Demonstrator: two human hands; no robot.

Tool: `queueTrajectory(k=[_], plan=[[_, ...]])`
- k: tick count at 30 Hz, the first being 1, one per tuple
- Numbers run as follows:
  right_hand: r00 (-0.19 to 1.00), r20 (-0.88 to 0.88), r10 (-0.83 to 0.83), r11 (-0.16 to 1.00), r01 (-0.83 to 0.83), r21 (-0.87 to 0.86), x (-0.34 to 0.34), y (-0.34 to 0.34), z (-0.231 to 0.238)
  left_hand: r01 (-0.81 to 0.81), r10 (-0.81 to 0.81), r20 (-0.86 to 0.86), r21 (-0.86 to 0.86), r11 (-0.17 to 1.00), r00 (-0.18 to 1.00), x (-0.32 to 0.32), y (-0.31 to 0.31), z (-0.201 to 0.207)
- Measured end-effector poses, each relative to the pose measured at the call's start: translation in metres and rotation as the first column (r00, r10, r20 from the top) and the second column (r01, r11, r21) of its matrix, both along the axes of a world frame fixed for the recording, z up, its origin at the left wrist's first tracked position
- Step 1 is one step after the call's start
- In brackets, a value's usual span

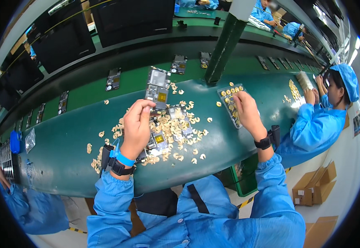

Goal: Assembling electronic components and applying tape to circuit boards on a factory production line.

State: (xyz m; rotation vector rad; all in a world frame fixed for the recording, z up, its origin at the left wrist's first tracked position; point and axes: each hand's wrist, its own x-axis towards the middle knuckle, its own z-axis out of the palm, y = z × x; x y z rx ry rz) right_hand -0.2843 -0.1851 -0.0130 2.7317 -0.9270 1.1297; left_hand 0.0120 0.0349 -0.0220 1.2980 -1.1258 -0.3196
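Note:
My left hand (138, 122) pinches the lower end of a circuit board (158, 84), held up over the green bench. Silver shields and a golden patch show on the board's face. My right hand (247, 109) is over a clear tray (232, 97) of small round gold parts, its fingers closed together at the tray's upper half. Whether a part is between those fingertips is hidden. Below my left hand lies a heap of small beige C-shaped pieces (169, 130), spread over more circuit boards (159, 140).
Along the green belt (142, 70) behind the bench, several circuit boards (114, 78) lie spaced apart. A green post (226, 47) rises at the bench's back edge. A co-worker in blue (318, 120) sits at the right. Cardboard boxes (314, 186) stand on the floor.

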Motion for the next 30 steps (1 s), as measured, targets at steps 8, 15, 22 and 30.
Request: queueTrajectory(k=[8, 15, 22, 30], plan=[[0.75, 0.005, 0.662, 0.704, -0.624, 0.341, 0.115, 0.064, 0.063, 0.091, -0.077, 0.249, -0.041, 0.995, 0.965, -0.006, -0.003, 0.013], [0.738, 0.297, 0.606, 0.652, -0.675, 0.346, 0.165, 0.083, 0.059, 0.042, -0.039, -0.086, 0.038, 0.998, 0.996, 0.001, 0.001, 0.001], [0.741, 0.354, 0.571, 0.587, -0.67, 0.454, 0.168, 0.086, 0.04, -0.004, -0.009, -0.235, -0.053, 0.999, 0.972, -0.003, 0.0, 0.008], [0.716, 0.422, 0.556, 0.505, -0.694, 0.513, 0.167, 0.084, 0.034, -0.037, 0.032, -0.161, -0.029, 0.999, 0.986, -0.001, -0.003, 0.001]])
